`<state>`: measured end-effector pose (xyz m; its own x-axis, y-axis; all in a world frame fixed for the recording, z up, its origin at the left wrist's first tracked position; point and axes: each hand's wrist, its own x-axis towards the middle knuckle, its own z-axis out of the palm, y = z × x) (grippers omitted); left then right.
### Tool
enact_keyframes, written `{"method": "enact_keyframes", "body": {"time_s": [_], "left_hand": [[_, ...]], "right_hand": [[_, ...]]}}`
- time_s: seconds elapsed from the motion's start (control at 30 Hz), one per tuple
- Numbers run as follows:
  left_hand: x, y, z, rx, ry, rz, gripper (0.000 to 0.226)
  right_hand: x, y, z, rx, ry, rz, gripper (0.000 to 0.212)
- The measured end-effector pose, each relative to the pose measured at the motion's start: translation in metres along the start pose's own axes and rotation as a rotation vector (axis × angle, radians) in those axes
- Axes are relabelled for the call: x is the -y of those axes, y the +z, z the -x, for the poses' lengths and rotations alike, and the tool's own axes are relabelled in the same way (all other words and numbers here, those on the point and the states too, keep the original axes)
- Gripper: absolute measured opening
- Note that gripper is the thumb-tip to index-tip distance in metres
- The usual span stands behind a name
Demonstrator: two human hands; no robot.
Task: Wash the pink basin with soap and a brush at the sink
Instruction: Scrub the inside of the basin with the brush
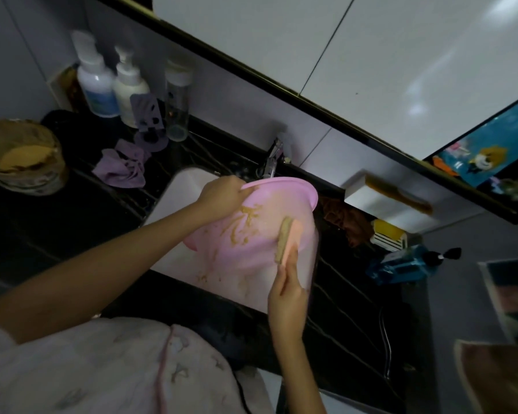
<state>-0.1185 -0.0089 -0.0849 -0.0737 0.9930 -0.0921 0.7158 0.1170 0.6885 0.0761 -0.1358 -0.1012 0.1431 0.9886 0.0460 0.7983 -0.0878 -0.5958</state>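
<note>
— Basin [245, 246]: where, and what's inside?
— Pink, tilted over the white sink [177, 186]; tan smears streak its inside just below the left hand [222, 195], whose fingers clench the rim. Right hand [287, 294] fingers grasp a brush [284, 240] pressed to the inner wall.
— Other containers? Writing?
— Far left of the fingers, a tub [21, 156] holds something tan; labels on the bottles [97, 82] blur, unreadable.

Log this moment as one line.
phase: scrub | left hand: grips basin rim, basin tilted over sink | right hand: holds brush against inner wall | basin: yellow-brown residue inside
</note>
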Motion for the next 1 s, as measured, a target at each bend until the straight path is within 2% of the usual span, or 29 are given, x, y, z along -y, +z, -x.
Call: {"method": "enact_keyframes", "body": {"time_s": [0.13, 0.2, 0.33, 0.47, 0.53, 0.6, 0.67, 0.77, 0.9, 1.0], "left_hand": [[-0.003, 0.003, -0.006, 0.008, 0.017, -0.005, 0.044], [0.000, 0.001, -0.007, -0.005, 0.010, -0.016, 0.046], [0.007, -0.004, -0.009, -0.001, -0.014, 0.002, 0.046], [0.002, -0.005, -0.009, 0.001, -0.003, 0.027, 0.048], [0.002, -0.002, -0.006, 0.001, 0.004, 0.026, 0.046], [0.001, 0.001, -0.004, -0.002, 0.013, 0.018, 0.045], [-0.001, 0.001, -0.004, -0.011, 0.006, 0.022, 0.048], [0.003, 0.000, -0.005, -0.027, -0.030, 0.067, 0.051], [0.003, 0.005, 0.002, -0.055, -0.028, 0.062, 0.049], [-0.002, 0.009, 0.006, -0.072, -0.038, 0.036, 0.043]], "right_hand": [[-0.014, -0.006, -0.062, -0.056, 0.299, -0.189, 0.043], [0.002, 0.006, -0.053, -0.059, 0.254, -0.259, 0.043], [0.002, 0.031, 0.010, -0.015, 0.119, -0.217, 0.050], [-0.028, 0.048, -0.014, 0.075, 0.414, -0.253, 0.044], [-0.020, 0.050, -0.017, 0.040, 0.430, -0.353, 0.045], [-0.015, 0.058, -0.019, -0.011, 0.422, -0.421, 0.055], [0.001, 0.056, -0.014, -0.040, 0.376, -0.515, 0.052], [0.012, 0.058, 0.000, -0.013, 0.342, -0.603, 0.054], [0.000, 0.065, -0.021, 0.045, 0.577, -0.627, 0.055], [0.017, 0.059, -0.031, -0.017, 0.509, -0.676, 0.055]]}}
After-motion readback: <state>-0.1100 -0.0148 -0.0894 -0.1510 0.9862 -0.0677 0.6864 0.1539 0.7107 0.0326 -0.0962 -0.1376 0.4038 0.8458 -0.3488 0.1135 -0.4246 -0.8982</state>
